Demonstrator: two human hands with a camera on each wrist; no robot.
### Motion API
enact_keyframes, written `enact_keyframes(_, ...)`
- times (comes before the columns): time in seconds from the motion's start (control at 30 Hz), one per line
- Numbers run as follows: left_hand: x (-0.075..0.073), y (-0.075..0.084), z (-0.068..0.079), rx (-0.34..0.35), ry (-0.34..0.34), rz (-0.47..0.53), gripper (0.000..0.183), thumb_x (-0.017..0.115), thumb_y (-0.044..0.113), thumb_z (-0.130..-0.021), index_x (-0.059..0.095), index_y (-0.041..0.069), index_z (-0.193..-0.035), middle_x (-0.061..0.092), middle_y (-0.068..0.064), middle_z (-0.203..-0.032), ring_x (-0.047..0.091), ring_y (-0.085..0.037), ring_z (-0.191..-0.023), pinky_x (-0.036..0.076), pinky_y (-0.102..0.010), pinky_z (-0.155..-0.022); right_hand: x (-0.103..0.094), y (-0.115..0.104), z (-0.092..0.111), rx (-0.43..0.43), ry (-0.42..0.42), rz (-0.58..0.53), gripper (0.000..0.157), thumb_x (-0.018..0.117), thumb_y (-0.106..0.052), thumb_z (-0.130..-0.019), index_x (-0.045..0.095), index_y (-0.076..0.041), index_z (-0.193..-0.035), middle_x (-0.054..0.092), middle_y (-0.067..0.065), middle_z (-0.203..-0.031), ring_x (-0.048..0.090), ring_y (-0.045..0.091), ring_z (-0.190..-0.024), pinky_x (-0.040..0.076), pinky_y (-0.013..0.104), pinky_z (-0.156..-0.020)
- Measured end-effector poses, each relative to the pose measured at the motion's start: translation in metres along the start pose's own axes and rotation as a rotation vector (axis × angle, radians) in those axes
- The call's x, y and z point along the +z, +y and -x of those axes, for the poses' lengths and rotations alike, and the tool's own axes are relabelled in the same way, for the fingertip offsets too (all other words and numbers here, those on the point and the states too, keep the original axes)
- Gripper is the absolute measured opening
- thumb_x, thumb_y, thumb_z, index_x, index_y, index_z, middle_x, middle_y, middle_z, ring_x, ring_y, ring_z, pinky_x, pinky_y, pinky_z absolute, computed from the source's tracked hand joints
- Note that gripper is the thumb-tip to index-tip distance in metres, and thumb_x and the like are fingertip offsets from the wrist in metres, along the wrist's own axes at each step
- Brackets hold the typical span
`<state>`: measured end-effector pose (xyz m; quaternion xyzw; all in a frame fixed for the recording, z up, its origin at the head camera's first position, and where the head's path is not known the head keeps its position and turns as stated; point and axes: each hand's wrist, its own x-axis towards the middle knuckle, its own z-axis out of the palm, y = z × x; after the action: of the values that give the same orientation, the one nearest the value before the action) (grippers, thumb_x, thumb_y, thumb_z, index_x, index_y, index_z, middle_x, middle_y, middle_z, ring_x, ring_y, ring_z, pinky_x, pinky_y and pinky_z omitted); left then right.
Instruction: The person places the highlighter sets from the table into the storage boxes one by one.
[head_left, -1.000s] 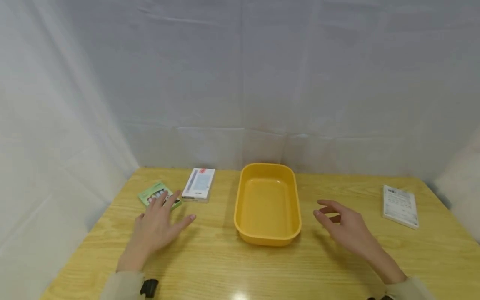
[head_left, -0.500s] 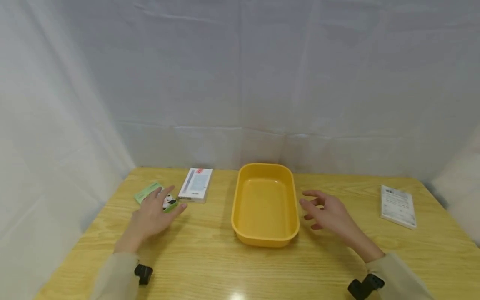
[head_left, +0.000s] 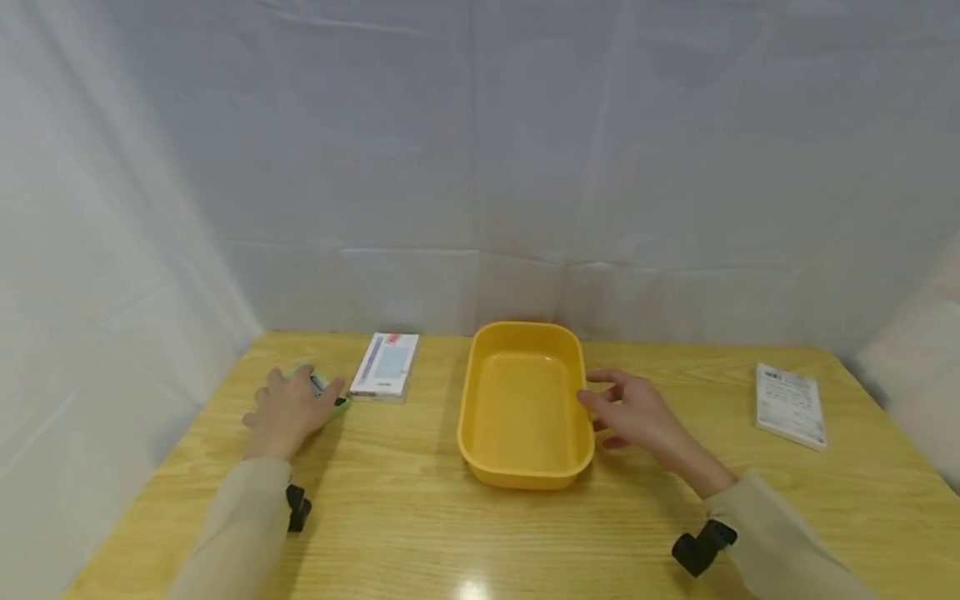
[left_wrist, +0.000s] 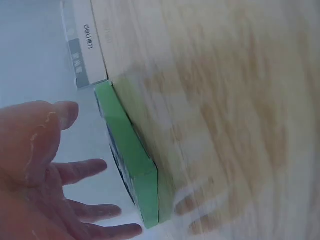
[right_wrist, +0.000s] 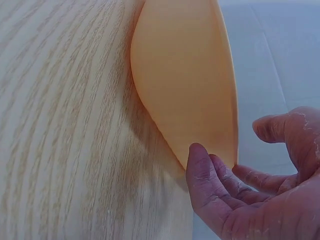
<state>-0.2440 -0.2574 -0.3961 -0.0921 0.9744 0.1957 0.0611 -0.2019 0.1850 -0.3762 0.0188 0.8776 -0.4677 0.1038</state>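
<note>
At the left side of the table, my left hand (head_left: 288, 412) is over a flat green box (head_left: 342, 409) and hides most of it. In the left wrist view, the thumb and fingers are spread above the green box (left_wrist: 125, 140), with a gap between thumb and box. My right hand (head_left: 633, 412) is at the right side of a yellow plastic tray (head_left: 525, 480). In the right wrist view, its fingers reach the outer wall of the tray (right_wrist: 185, 75), while the thumb stays apart from the rim. Nothing lies inside the tray.
A flat white box (head_left: 386, 367) with blue and red print lies just right of the green one. Another white box (head_left: 790, 407) lies at the far right of the wooden table (head_left: 420, 533). A pale sheet (head_left: 525, 167) hangs behind the table.
My left hand has moved a little farther forward and now covers more of the green box. The right hand has moved left, from beside the yellow tray to its side wall.
</note>
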Motion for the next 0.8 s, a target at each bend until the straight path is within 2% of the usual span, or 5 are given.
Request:
enact_keyframes(0.27, 0.005, 0.008, -0.005, -0.032, -0.021, -0.045, 0.080, 0.045, 0.051, -0.102, 0.025, -0.007, -0.154, 0.017, -0.051, -0.147, 0.023, -0.078, -0.126, 0.035, -0.085, -0.094, 0.001, 0.002, -0.003, 0.015, -0.003, -0.031, 0.055, 0.064, -0.024, -0.100, 0.046, -0.005, -0.149, 0.065, 0.021, -0.118, 0.073, 0.019, -0.086, 0.064, 0.037, -0.070)
enact_keyframes(0.4, 0.002, 0.009, -0.006, -0.016, -0.037, -0.029, 0.075, 0.050, 0.048, -0.101, 0.029, -0.003, -0.152, 0.014, -0.050, -0.148, 0.024, -0.077, -0.124, 0.040, -0.082, -0.092, 0.000, 0.005, -0.006, 0.020, -0.016, -0.080, 0.056, 0.065, -0.020, -0.099, 0.045, -0.004, -0.149, 0.065, 0.021, -0.116, 0.072, 0.019, -0.085, 0.064, 0.039, -0.072)
enact_keyframes(0.5, 0.001, 0.007, -0.007, -0.023, -0.053, -0.007, 0.069, 0.051, 0.043, -0.101, 0.030, 0.003, -0.153, 0.009, -0.047, -0.152, 0.019, -0.077, -0.126, 0.036, -0.083, -0.093, -0.001, 0.007, -0.007, 0.029, -0.030, -0.139, 0.055, 0.065, -0.018, -0.099, 0.045, -0.004, -0.149, 0.066, 0.019, -0.113, 0.071, 0.019, -0.086, 0.064, 0.038, -0.073)
enact_keyframes(0.7, -0.002, -0.002, -0.006, -0.067, -0.083, 0.029, 0.084, 0.045, 0.033, -0.102, -0.005, 0.004, -0.163, -0.002, -0.040, -0.161, 0.006, -0.080, -0.131, 0.021, -0.087, -0.099, -0.004, 0.007, -0.008, 0.038, -0.062, -0.229, 0.055, 0.065, -0.013, -0.098, 0.045, -0.004, -0.149, 0.067, 0.012, -0.102, 0.071, 0.018, -0.084, 0.063, 0.036, -0.072)
enact_keyframes(0.8, -0.003, -0.007, -0.004, -0.105, -0.081, 0.043, 0.088, 0.043, 0.035, -0.102, -0.013, 0.002, -0.161, -0.005, -0.045, -0.158, 0.012, -0.082, -0.127, 0.022, -0.086, -0.100, -0.005, 0.007, -0.008, 0.041, -0.075, -0.263, 0.056, 0.066, -0.011, -0.097, 0.045, -0.004, -0.149, 0.068, 0.009, -0.098, 0.070, 0.018, -0.082, 0.063, 0.035, -0.071)
